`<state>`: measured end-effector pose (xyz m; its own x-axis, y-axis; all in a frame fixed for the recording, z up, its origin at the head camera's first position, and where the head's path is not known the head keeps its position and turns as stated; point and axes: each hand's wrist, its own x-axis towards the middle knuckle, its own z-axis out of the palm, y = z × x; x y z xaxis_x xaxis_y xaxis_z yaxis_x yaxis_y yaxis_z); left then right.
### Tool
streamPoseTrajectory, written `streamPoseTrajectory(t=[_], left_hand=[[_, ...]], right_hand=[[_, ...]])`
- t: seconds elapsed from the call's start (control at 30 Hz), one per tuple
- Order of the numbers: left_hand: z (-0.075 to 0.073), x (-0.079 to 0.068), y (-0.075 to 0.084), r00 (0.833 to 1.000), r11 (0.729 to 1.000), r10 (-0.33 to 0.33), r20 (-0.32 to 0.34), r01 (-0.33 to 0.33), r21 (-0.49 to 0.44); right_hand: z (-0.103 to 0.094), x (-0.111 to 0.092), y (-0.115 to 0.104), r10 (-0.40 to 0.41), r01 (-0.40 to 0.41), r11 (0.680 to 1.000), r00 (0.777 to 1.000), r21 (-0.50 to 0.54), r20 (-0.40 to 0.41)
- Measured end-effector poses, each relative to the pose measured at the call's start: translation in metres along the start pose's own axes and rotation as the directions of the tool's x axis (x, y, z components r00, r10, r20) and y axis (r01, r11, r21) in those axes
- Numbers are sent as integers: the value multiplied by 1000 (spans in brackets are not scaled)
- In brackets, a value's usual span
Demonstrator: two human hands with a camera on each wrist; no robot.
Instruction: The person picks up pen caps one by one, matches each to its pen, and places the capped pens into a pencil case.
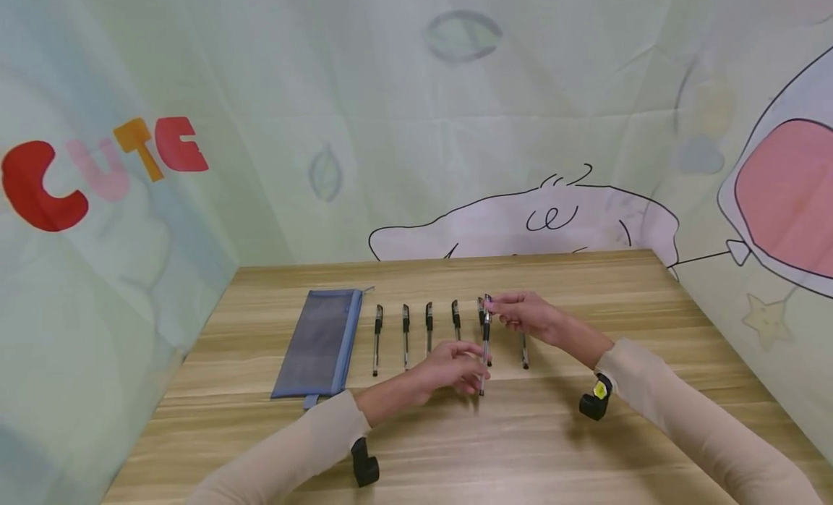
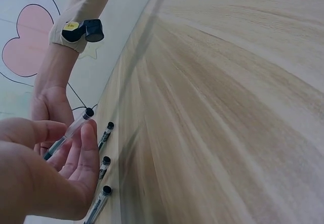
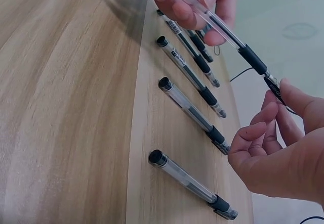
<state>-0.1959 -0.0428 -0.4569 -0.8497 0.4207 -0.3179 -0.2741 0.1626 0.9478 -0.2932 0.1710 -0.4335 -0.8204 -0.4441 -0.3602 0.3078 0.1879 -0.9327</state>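
Note:
One clear-barrelled gel pen with a black grip is held slanting above the table by both hands. My right hand pinches its capped end between thumb and fingers, as the right wrist view shows. Lower on the clear barrel, my left hand holds it between thumb and fingers; its black end plug sticks out past them. Beneath and beside the hands, several similar pens lie in a row, among them a pen near the right hand and a pen at the left end. The hands partly cover some.
A blue mesh zip pouch lies flat left of the pens. The wooden table meets printed curtains at its back and sides. Each sleeve carries a black wrist camera, such as the right camera.

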Motion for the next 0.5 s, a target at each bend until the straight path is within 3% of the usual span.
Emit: streamPoseTrajectory(t=[0.3, 0.5], left_hand=[[3, 5, 4, 999, 1000, -17, -44, 16, -17], [6, 6, 3, 998, 1000, -28, -57, 28, -5]], right_hand=[[3, -1, 4, -6, 7, 1000, 999, -19, 47], [4, 1, 7, 5, -5, 1000, 999, 6, 34]])
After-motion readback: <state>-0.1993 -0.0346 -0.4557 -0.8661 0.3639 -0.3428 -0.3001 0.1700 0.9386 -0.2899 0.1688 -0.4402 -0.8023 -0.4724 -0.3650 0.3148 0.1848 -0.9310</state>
